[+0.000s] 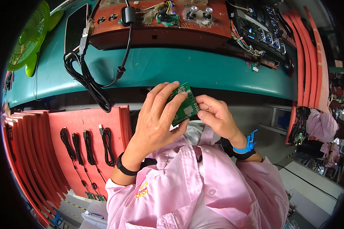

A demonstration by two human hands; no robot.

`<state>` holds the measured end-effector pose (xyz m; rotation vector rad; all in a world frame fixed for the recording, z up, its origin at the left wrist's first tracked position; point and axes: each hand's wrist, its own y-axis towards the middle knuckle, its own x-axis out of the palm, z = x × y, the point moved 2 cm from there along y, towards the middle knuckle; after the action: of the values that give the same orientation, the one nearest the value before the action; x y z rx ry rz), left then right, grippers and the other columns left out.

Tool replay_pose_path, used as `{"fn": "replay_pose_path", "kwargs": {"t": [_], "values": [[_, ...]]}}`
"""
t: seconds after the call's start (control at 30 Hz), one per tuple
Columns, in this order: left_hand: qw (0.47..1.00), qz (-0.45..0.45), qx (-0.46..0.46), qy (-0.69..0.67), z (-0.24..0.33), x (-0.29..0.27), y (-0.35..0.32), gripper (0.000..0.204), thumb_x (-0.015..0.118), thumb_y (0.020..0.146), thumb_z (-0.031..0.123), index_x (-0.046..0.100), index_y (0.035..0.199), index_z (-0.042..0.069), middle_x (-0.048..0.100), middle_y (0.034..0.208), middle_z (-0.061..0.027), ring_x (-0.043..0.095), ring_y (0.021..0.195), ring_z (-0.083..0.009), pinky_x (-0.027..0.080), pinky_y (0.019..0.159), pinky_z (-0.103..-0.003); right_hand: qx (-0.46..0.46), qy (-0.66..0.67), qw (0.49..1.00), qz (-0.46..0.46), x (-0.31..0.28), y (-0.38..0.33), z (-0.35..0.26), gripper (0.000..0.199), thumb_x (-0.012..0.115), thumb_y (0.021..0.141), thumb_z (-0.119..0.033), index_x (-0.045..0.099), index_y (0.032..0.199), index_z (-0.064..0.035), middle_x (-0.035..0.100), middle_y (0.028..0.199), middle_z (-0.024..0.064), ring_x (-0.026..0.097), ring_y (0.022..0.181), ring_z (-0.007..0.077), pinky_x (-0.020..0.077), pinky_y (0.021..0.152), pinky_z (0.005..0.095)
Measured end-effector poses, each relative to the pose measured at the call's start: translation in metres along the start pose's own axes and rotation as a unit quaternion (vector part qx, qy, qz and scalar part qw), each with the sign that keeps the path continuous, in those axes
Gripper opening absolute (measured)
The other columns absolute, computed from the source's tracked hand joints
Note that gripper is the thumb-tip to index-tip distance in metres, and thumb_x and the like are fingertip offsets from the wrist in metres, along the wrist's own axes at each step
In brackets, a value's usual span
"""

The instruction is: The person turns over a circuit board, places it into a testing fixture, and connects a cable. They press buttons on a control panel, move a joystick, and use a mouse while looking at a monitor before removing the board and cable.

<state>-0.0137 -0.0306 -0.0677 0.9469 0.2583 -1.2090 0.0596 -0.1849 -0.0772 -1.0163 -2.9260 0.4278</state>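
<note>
Head view: two hands, left hand (155, 118) and right hand (216, 116), one green circuit board (185, 105).

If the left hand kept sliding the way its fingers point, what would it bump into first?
The left hand points up and right, its fingers already on the green circuit board. Past the board, it would probably meet the teal bench edge, though depth is hard to judge here.

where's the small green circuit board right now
In the head view the green circuit board sits near the centre, held up between the left hand and right hand, just in front of the teal bench edge.
</note>
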Motion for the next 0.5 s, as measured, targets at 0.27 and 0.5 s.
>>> {"fn": "replay_pose_path", "kwargs": {"t": [0.27, 0.5], "values": [[0.999, -0.010, -0.012, -0.049, -0.006, -0.004, -0.002, 0.049, 0.067, 0.061, 0.022, 0.053, 0.103, 0.001, 0.053, 0.107, -0.0158, 0.052, 0.093, -0.0324, 0.043, 0.080, -0.038, 0.012, 0.121, 0.991, -0.059, 0.001, -0.003, -0.016, 0.019, 0.047, 0.082, -0.010, 0.052, 0.094, 0.0044, 0.061, 0.080, 0.0078, 0.055, 0.074, 0.0086, 0.0439, 0.064, 0.0223], [0.990, -0.022, -0.049, -0.132, -0.013, -0.002, -0.007, 0.048, 0.060, 0.069, 0.031, 0.052, 0.103, -0.002, 0.053, 0.105, -0.0174, 0.052, 0.095, -0.0315, 0.041, 0.082, -0.038, 0.018, 0.103, 0.993, -0.053, 0.005, -0.002, -0.022, 0.025, 0.048, 0.081, -0.014, 0.052, 0.098, 0.0035, 0.062, 0.084, 0.0072, 0.051, 0.071, 0.0049, 0.0364, 0.057, 0.0177]]}}
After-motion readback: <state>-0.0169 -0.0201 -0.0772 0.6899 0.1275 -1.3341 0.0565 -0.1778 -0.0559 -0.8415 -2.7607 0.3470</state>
